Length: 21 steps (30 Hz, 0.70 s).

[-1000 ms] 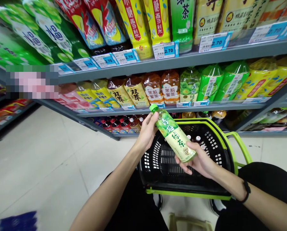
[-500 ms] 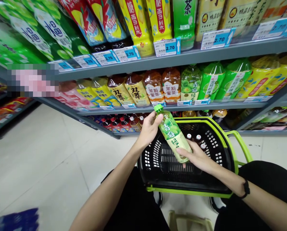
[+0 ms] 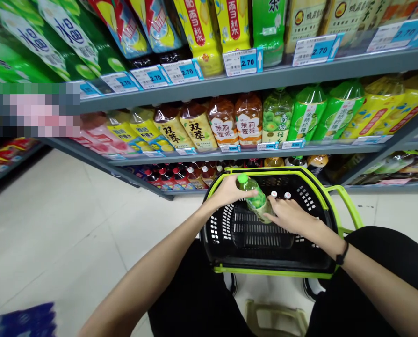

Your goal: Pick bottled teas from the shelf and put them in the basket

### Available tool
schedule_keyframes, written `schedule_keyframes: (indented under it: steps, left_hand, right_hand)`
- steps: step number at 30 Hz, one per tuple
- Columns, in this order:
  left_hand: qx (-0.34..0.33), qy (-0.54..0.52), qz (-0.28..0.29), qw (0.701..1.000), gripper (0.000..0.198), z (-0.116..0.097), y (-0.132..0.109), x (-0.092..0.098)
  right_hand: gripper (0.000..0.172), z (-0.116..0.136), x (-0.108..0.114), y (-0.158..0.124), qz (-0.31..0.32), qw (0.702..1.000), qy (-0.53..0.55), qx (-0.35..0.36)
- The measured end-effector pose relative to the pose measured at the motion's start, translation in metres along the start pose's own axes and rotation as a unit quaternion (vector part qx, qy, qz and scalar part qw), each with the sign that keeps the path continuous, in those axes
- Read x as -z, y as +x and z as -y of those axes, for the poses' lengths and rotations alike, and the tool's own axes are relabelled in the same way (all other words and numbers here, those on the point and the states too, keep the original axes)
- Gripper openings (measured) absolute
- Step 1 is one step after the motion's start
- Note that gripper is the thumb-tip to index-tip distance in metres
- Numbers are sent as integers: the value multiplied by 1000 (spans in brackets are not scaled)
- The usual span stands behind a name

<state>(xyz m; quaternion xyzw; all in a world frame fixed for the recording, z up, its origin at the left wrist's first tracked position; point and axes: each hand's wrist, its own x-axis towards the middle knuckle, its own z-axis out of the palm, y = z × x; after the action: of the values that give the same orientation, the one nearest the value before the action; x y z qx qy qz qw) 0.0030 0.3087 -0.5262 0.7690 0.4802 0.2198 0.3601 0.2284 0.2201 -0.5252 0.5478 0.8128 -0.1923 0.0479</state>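
Currently, the left grip (image 3: 232, 192) and right grip (image 3: 288, 215) are clamped on a green-capped tea bottle (image 3: 256, 199) inside the lime-rimmed black shopping basket (image 3: 265, 171), apparently calling for release next.

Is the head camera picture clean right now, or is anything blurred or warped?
Head view: wide-angle distortion bends the long grey metal shelf; a pixelated patch covers the left of the shelving; the blue object in the bottom-left corner is blurred; the green-capped plastic bottle looks fairly sharp, with even lighting.
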Motion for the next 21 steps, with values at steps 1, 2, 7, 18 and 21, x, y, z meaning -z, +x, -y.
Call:
schedule_keyframes:
  steps: [1,2,7,18,21]
  left_hand:
    - [-1,65,28,998,58,5,2,-8]
    - [-2,124,59,991,58,10,5,-18]
    - [67,296,202,931,49,56,15,-66]
    - [137,446,272,841,39,127,22,-103]
    - [128,450,263,844,43,127,18,-114]
  right_hand:
    - [52,-2,1,1,17,1000,-19,6]
    - [51,-4,2,1,34,999,-28,2]
    - [51,-10,3,0,102,994,-31,-38]
    - [49,-3,15,-8,154,987,-4,-41]
    - [46,-3,21,-8,153,988,7,-37]
